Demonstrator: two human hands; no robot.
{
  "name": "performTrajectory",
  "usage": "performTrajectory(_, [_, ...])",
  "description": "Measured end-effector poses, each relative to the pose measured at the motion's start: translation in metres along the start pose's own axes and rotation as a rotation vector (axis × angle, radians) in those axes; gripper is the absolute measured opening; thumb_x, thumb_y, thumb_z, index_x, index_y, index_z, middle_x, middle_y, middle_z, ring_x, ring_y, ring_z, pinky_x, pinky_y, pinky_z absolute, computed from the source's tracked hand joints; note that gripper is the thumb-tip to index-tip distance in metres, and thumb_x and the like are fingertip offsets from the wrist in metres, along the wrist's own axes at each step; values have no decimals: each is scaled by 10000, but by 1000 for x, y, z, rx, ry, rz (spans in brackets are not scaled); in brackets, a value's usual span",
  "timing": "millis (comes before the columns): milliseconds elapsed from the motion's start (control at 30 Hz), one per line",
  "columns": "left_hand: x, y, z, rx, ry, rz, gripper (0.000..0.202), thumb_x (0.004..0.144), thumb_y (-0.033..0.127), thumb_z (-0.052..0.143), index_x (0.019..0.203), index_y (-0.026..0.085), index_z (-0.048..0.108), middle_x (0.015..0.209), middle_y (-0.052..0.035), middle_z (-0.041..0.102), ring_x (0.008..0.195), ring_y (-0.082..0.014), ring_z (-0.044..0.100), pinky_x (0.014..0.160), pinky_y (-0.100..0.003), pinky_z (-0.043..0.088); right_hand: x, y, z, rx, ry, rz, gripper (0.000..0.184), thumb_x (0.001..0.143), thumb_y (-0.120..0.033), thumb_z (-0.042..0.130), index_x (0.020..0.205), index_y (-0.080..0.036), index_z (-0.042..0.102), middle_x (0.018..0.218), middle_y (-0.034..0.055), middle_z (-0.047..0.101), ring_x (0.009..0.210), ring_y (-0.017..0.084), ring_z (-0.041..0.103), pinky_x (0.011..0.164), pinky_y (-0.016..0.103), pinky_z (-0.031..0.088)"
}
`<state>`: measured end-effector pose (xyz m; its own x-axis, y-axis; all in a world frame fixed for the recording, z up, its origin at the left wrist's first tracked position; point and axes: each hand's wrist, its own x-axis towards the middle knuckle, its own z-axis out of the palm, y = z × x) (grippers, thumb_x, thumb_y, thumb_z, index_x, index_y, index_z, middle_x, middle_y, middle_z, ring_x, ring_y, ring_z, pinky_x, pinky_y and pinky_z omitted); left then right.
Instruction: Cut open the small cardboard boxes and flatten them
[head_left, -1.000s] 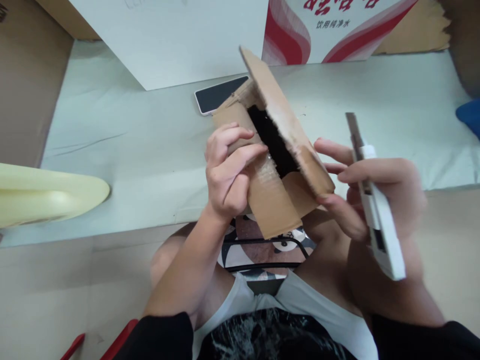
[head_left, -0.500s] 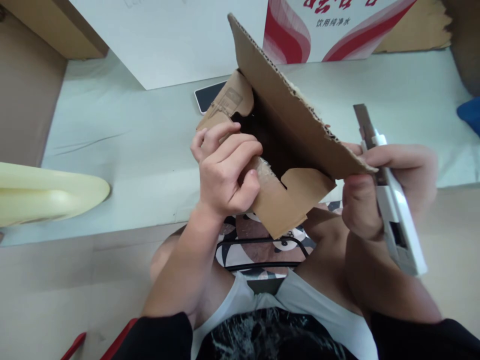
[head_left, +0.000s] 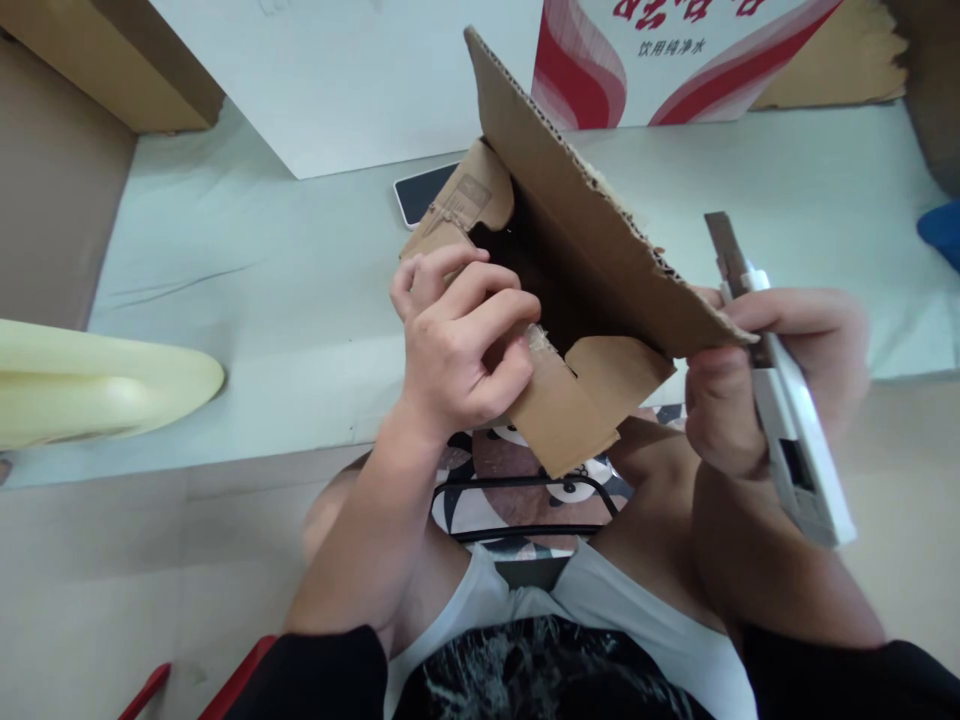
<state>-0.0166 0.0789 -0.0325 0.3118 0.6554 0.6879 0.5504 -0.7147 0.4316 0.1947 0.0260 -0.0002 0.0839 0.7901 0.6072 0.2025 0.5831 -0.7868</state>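
Note:
A small brown cardboard box [head_left: 574, 420] is tilted above my lap, its large flap raised and its inside dark. My left hand [head_left: 465, 340] is closed on the box's near side, fingers curled over the rim by some clear tape. My right hand [head_left: 772, 370] pinches the corner of the raised flap between thumb and fingers. The same hand also holds a white utility knife [head_left: 806, 450], its blade out and pointing away from me. The flap's long edge is rough and torn. What the box contains, if anything, cannot be seen.
On the pale-green covered table [head_left: 300, 320] a phone [head_left: 420, 190] lies partly behind the box. A large white carton [head_left: 375, 80] with red print stands at the back. A pale yellow object [head_left: 105, 385] is at left, a blue one [head_left: 941, 235] at right.
My left hand's fingers have shifted slightly to the right and lifted a little along the box's rim. The box, the flap and the knife stay almost where they were.

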Motion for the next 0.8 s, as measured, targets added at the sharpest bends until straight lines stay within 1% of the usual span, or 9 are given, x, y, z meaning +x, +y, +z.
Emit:
performTrajectory(133, [1,2,-3,15,-54,-64,133,848,294,577,928,311,682,1054,-21,770,1332,-387,604,1147,-672,350,1,3,-1,32,-36,-32,92,984,-284,724,1051,-252,671,1084,42,825,1061,229,813,876,346,678])
performTrajectory(200, [1,2,-3,31,-80,-78,129,845,302,568,916,309,676,1038,-17,777,1361,-388,599,1174,-674,314,2,5,-2,20,-54,-40,89,998,-298,703,1062,-260,655,1104,38,825,1069,226,811,875,349,678])
performTrajectory(300, [0,1,-2,25,-75,-59,177,829,276,571,963,319,678,971,8,778,1277,-355,658,1178,-644,294,3,5,-2,-47,-59,-59,108,1008,-360,696,1043,-277,637,1088,24,827,1042,227,816,837,363,685])
performTrajectory(400, [0,-1,0,17,2,11,313,803,250,566,1077,336,692,980,28,784,1185,-320,694,1138,-607,315,4,2,0,-42,-22,-65,104,987,-346,726,1029,-273,666,1067,23,833,1025,231,821,823,362,695])
performTrajectory(500, [1,-1,2,45,-11,31,229,867,259,540,1003,346,703,966,29,783,1201,-311,683,1116,-611,327,5,0,2,-3,10,-67,117,956,-320,769,1009,-251,691,1033,37,833,1011,230,823,832,339,694])
performTrajectory(600, [2,1,2,20,7,43,149,897,251,561,914,333,684,939,36,774,1195,-312,683,1100,-630,322,6,1,3,-4,-21,-70,109,968,-321,753,1002,-254,674,1037,35,833,1006,224,823,828,335,687])
performTrajectory(667, [2,1,1,-9,33,44,130,883,235,576,902,319,673,951,39,775,1189,-320,687,1101,-640,319,5,2,0,-15,-58,-65,85,992,-319,717,1028,-268,660,1098,33,834,1043,228,818,846,353,682])
performTrajectory(733, [1,1,0,-26,1,16,126,878,234,577,904,315,671,987,34,780,1222,-332,680,1129,-653,316,2,4,-4,-47,-76,-64,96,993,-324,708,1057,-278,653,1161,34,830,1070,232,813,856,364,673])
performTrajectory(800, [0,0,-2,-39,-34,-15,133,872,262,589,963,316,670,1024,19,783,1240,-345,678,1166,-669,313,-2,6,-10,-115,-108,-48,133,968,-325,732,1068,-283,656,1200,35,825,1083,239,810,854,365,664])
